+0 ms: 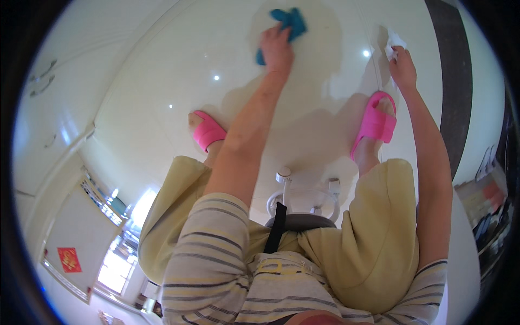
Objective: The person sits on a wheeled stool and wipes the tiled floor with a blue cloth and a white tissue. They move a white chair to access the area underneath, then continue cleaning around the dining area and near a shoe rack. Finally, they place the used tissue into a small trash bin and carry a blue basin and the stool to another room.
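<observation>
My left hand [278,50] is pressed down over a bunched teal cloth [298,25] on the glossy pale tile floor [325,73]. Parts of the cloth stick out past the fingertips and below the palm; the rest is hidden under the hand. Farther right, my right hand [403,70] pinches a crumpled white tissue or thin cloth [395,40] close to the floor, near a tile joint. Whether that white piece touches the floor, I cannot tell. Both arms reach forward past my knees.
Pink slippers [209,131] are on my feet, set wide apart. Beneath me is a low stool with a grey seat [302,221] and white castor legs. A dark floor strip [457,81] runs along the right. White cabinet doors with handles [42,83] stand at the left.
</observation>
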The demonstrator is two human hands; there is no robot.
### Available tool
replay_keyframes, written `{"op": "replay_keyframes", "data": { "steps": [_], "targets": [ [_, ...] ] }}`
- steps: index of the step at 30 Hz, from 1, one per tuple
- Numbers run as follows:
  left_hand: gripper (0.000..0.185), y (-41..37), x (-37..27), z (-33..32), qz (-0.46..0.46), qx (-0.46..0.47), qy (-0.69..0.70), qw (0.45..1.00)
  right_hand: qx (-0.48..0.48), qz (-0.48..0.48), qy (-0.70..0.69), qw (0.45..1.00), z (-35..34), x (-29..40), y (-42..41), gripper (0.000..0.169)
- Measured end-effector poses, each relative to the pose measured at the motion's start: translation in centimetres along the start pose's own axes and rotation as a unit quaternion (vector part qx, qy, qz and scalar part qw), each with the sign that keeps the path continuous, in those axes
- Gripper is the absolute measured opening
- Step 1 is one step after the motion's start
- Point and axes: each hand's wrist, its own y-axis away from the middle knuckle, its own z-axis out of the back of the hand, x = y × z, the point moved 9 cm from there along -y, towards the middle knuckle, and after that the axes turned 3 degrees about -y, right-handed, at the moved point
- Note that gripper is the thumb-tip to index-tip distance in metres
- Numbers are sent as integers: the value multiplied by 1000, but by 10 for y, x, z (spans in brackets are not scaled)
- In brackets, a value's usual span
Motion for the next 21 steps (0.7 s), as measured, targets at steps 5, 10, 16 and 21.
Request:
{"op": "replay_keyframes", "data": {
  "steps": [5, 10, 16, 21],
  "targets": [
    [42, 24, -29, 16, 68, -50, 134, 987, -37, -57, 2, 998, 7, -47, 2, 37],
    [46, 153, 73, 109, 305, -148, -53, 939, -36, -115, -65, 991, -3, -70, 15, 40],
    [50, 147, -32, 32, 170, -70, -141, 973, -61, -109, -126, 984, 4, -55, 21, 32],
    [46, 54, -144, -50, 107, 60, 151, 981, -22, -105, -138, 985, -3, -57, 15, 35]
  ]
}}
